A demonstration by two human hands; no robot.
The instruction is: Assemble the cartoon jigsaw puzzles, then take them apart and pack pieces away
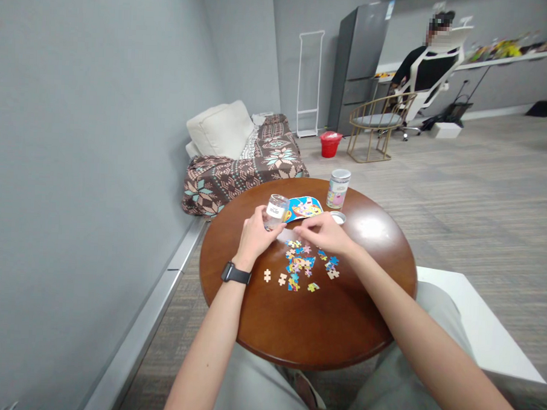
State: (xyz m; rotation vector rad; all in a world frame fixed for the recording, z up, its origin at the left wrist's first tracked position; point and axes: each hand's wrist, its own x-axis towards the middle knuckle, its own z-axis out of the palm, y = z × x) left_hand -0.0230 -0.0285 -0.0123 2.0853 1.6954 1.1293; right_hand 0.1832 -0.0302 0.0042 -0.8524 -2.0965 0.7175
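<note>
Left hand grips a small clear jar tilted over the round counter, right hand pinching at loose puzzle pieces scattered below; none look joined yet, so sorting has seemingly barely begun.

Grey room, as I see it from the headset.
Grey wall fills the left; a patterned daybed sits centre, a grey fridge upper right, striped carpet across the right.

Bare forearms, black smartwatch — left wrist, light grey trousers
</note>
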